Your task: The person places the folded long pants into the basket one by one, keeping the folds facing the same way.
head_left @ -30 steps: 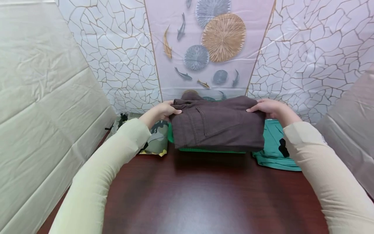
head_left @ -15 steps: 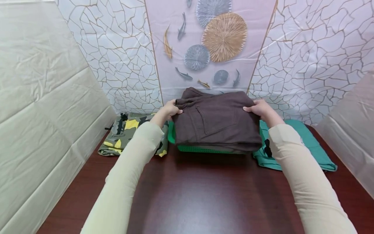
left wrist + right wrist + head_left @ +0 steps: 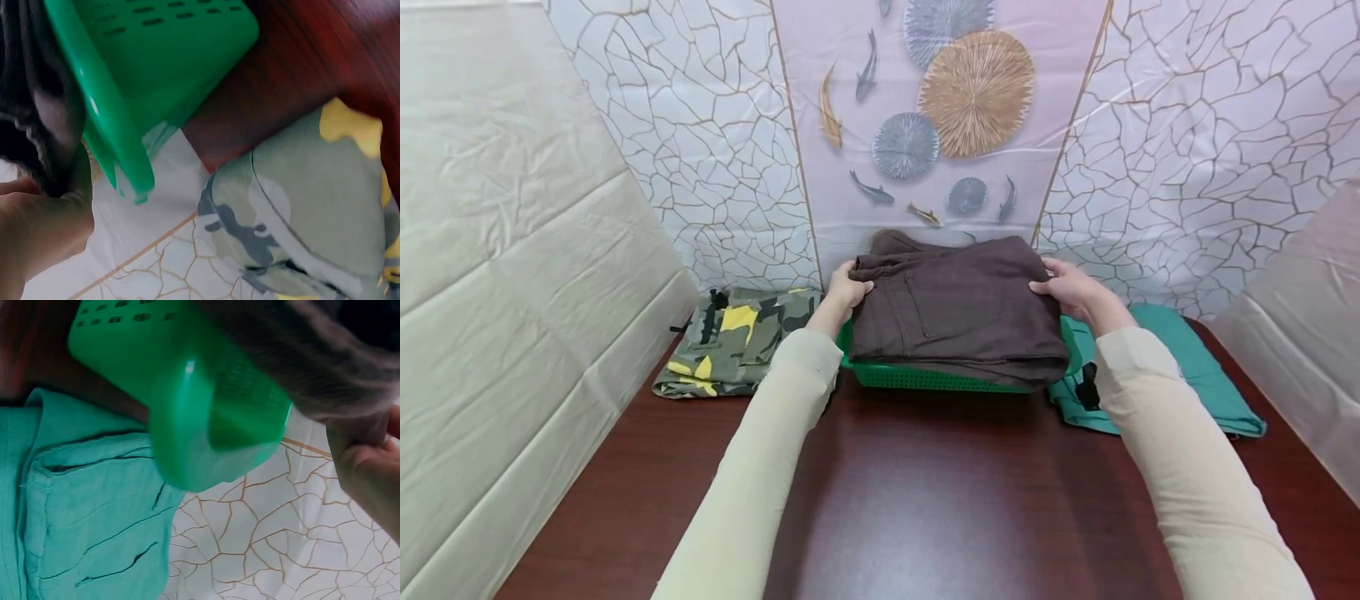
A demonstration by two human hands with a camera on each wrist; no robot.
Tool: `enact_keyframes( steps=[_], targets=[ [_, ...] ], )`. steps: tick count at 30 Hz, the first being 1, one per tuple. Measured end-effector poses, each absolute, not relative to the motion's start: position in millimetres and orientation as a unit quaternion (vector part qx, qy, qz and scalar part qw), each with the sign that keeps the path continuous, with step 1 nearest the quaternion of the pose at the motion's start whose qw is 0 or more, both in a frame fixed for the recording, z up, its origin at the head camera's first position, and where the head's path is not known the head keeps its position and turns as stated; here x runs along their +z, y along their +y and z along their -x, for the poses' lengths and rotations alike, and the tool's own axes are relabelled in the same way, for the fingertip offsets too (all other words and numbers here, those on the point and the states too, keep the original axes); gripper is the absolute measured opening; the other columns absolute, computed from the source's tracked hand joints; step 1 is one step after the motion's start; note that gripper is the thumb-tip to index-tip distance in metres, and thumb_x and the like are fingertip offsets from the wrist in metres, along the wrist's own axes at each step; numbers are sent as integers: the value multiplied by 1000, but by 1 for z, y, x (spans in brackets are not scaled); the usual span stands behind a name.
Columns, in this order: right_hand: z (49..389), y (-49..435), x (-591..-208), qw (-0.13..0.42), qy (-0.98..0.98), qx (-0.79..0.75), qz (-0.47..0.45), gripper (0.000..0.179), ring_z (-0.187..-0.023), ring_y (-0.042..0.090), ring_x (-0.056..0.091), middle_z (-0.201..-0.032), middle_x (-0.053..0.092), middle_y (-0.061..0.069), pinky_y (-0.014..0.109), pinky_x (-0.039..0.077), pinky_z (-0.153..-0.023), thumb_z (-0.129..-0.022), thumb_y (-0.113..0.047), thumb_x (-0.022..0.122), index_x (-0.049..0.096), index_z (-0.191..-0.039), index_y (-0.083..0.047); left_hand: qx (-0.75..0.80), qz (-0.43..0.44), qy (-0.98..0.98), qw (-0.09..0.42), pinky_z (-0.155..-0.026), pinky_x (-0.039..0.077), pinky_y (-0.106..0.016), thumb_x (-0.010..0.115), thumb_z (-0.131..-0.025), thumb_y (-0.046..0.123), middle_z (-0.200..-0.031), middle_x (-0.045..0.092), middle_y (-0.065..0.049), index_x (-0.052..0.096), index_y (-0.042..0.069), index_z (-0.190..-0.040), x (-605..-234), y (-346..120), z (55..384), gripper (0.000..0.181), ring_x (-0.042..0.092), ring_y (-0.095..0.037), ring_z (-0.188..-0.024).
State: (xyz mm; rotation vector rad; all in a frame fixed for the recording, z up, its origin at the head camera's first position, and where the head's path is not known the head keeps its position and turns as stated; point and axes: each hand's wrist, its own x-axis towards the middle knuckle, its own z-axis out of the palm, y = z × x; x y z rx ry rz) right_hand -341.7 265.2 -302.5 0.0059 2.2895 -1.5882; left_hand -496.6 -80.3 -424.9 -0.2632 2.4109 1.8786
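Folded dark brown trousers [image 3: 962,304], a stitched pocket on top, lie over a green plastic basket [image 3: 925,377] against the back wall. My left hand [image 3: 847,289] pinches their left edge near the waistband, thumb on top. At the opposite edge, my right hand [image 3: 1075,292] grips the cloth between thumb and fingers. In the left wrist view the trousers [image 3: 37,81] hang beside the basket's rim [image 3: 106,112]. The right wrist view shows the brown cloth [image 3: 312,362] above the basket [image 3: 187,412], part of whose inside is visible. Whether the trousers touch the basket's bottom is hidden.
Folded camouflage clothing [image 3: 737,337] with yellow patches lies left of the basket. On its right lies folded teal clothing [image 3: 1195,367], partly behind my right sleeve. A dark red-brown table [image 3: 917,492] stretches in front, and patterned sheeting [image 3: 730,150] covers the back wall.
The trousers have lowered and drawn slightly back over the basket, so more of its front shows. Both hands have come inward with them, still gripping. The camouflage clothing is now less covered by my left arm.
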Motion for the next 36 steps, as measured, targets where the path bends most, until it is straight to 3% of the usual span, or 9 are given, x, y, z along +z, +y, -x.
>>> enact_keyframes(
  steps=[3,6,13,19,21,22,25,29,36],
  targets=[
    [341,268,-309,188,812,-552,13,74,-139,43,22,-156,2,26,53,31,-110,-100,-4,41,-10,-152,-17,610,97,786,26,-95,47,-32,74,-81,12,-147,39,1,41,31,-142,-435,-77,502,71,45,-16,-127],
    [340,267,-316,179,838,-516,23,75,-136,45,26,-155,6,28,53,36,-105,-97,2,41,-6,-153,-15,603,96,792,10,-95,47,-34,70,-85,13,-148,38,-2,40,29,-143,-442,-74,503,68,43,-18,-129],
    [339,257,-332,76,890,-450,21,67,-132,49,30,-148,24,34,56,35,-104,-92,10,42,14,-151,-3,568,67,819,-34,-104,41,-39,60,-92,13,-144,43,-3,47,26,-137,-415,-64,457,49,40,-22,-132],
    [340,256,-345,16,908,-419,7,65,-132,49,29,-146,27,34,58,30,-106,-90,9,42,19,-150,-2,537,67,836,-96,-101,40,-35,64,-88,7,-130,57,2,56,29,-124,-416,-54,451,43,52,-18,-119],
    [339,254,-350,3,916,-400,9,64,-132,49,30,-145,29,34,58,31,-106,-89,10,41,20,-149,-1,532,65,840,-81,-104,38,-37,63,-89,10,-133,54,3,54,31,-127,-418,-52,452,44,50,-19,-123],
    [339,253,-352,-7,922,-388,12,64,-131,49,31,-145,29,33,58,32,-106,-88,10,40,21,-149,0,528,69,842,-90,-99,41,-36,65,-88,10,-130,56,2,55,31,-125,-422,-50,453,44,52,-19,-119],
    [339,249,-357,-26,937,-348,22,65,-129,49,33,-145,29,33,57,36,-101,-84,12,36,23,-147,3,532,70,843,-30,-104,40,-38,58,-93,13,-141,47,-1,47,30,-136,-414,-48,442,48,44,-22,-129],
    [339,244,-363,-24,949,-314,36,67,-124,50,37,-143,31,34,55,40,-91,-81,14,35,23,-146,6,500,91,861,-5,-107,39,-39,52,-95,8,-142,46,-9,44,19,-140,-386,-42,406,47,43,-27,-131],
    [342,241,-377,2,967,-254,38,63,-124,51,38,-141,33,36,56,41,-96,-85,13,39,22,-145,9,444,91,891,-8,-106,40,-40,52,-95,8,-141,47,-13,36,12,-144,-377,-35,390,51,45,-31,-129]
  ],
)
